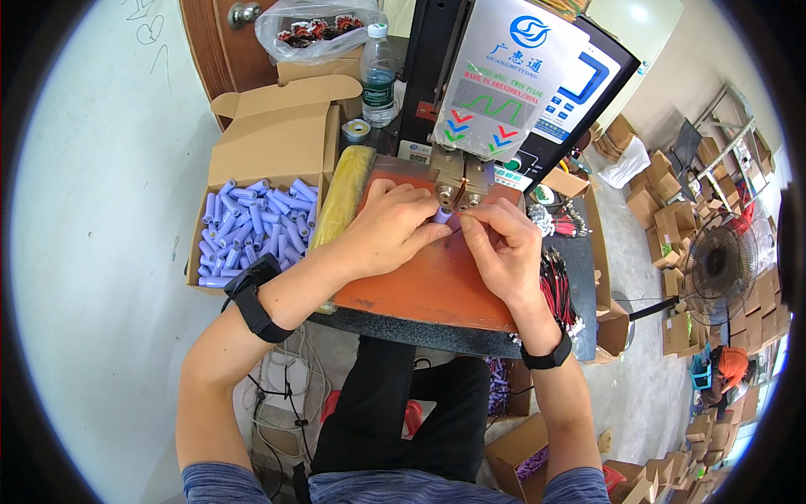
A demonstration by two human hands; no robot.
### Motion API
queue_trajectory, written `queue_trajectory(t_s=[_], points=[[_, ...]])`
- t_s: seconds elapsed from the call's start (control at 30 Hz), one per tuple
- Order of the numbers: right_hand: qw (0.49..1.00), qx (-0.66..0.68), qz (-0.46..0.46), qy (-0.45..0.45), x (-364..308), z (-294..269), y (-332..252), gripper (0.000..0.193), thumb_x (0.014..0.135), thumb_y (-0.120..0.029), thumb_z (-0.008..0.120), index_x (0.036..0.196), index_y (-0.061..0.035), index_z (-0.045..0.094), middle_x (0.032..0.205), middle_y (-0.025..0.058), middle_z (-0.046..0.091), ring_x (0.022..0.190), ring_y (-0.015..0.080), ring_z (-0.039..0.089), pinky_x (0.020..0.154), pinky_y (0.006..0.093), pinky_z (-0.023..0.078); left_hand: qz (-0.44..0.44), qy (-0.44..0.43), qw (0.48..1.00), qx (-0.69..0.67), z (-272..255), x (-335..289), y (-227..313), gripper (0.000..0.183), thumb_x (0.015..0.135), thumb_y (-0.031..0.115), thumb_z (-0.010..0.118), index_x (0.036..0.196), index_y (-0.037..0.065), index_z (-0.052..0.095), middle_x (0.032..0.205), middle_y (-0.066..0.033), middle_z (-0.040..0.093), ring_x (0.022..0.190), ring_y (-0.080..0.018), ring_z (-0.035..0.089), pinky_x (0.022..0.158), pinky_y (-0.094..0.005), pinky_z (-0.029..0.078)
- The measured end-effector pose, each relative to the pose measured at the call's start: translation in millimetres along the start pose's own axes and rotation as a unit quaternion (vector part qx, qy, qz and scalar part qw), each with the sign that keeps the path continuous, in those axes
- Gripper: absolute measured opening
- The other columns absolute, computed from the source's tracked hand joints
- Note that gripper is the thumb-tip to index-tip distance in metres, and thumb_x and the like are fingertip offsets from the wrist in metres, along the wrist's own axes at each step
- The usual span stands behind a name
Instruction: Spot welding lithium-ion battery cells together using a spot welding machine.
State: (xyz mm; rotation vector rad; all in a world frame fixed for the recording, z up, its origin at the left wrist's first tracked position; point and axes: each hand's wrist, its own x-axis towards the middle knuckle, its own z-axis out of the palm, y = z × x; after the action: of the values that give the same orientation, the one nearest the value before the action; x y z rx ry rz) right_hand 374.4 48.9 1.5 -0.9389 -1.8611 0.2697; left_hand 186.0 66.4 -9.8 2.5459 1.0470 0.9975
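Note:
My left hand (388, 225) is closed on a purple cylindrical battery cell (443, 216), its fingertips at the cell's side. The cell sits under the metal electrode holders (458, 186) of a spot welder (501, 80). On the other side, my right hand (509, 252) pinches thumb to forefinger close beside the cell. Whatever lies in that pinch is too small to make out. Both hands are over an orange mat (403, 287) on the dark table. Black bands circle both wrists.
An open cardboard box (267, 134) of purple cells stands left, beside a yellow plastic-wrapped bundle (346, 195). Behind are a water bottle (378, 77) and a tape roll (356, 130). Red-and-black wire leads (556, 281) lie right. Farther right are a fan (720, 262), boxes and another person (729, 370).

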Motion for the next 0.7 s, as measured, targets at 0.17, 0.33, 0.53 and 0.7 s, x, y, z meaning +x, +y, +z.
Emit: queue_trajectory(t_s=[0.17, 0.33, 0.53, 0.7], points=[[1.000, 0.016, 0.018, -0.006, 0.3, 0.2, -0.4, 0.005, 0.079, -0.006, 0.066, 0.083, -0.0031, 0.067, 0.067, 0.0063, 0.057, 0.051, 0.0138, 0.053, 0.048, 0.0254, 0.042, 0.002, 0.002, 1.000, 0.001, -0.1, -0.3, -0.4, 0.024, 0.087, 0.028, 0.057, 0.085, 0.004, 0.058, 0.083, -0.0109, 0.058, 0.087, -0.0285, 0.053, 0.080, -0.0400, 0.031], [1.000, 0.003, 0.021, -0.012, 0.0, 1.2, -0.6, 0.005, 0.079, -0.006, 0.066, 0.082, -0.0029, 0.067, 0.066, 0.0061, 0.057, 0.051, 0.0132, 0.053, 0.047, 0.0251, 0.041, 0.009, 0.018, 1.000, -0.006, 2.6, 0.1, -1.0, 0.023, 0.086, 0.027, 0.057, 0.085, 0.004, 0.058, 0.083, -0.0108, 0.058, 0.087, -0.0284, 0.053, 0.080, -0.0399, 0.031], [1.000, -0.004, 0.021, -0.019, -0.5, 0.9, -1.3, 0.005, 0.079, -0.007, 0.067, 0.082, -0.0027, 0.067, 0.066, 0.0061, 0.056, 0.050, 0.0130, 0.052, 0.047, 0.0253, 0.041, 0.000, 0.005, 1.000, 0.002, 4.0, -1.0, -1.9, 0.023, 0.086, 0.027, 0.057, 0.085, 0.004, 0.059, 0.083, -0.0109, 0.059, 0.087, -0.0282, 0.053, 0.080, -0.0398, 0.031], [0.999, -0.002, 0.031, -0.014, -2.4, -0.4, -0.3, 0.004, 0.079, -0.007, 0.066, 0.079, -0.0027, 0.066, 0.065, 0.0061, 0.056, 0.050, 0.0134, 0.053, 0.046, 0.0256, 0.040, 0.012, 0.023, 1.000, 0.009, 8.0, -0.5, -2.0, 0.024, 0.087, 0.027, 0.056, 0.085, 0.003, 0.060, 0.083, -0.0115, 0.059, 0.086, -0.0284, 0.054, 0.080, -0.0402, 0.031]])
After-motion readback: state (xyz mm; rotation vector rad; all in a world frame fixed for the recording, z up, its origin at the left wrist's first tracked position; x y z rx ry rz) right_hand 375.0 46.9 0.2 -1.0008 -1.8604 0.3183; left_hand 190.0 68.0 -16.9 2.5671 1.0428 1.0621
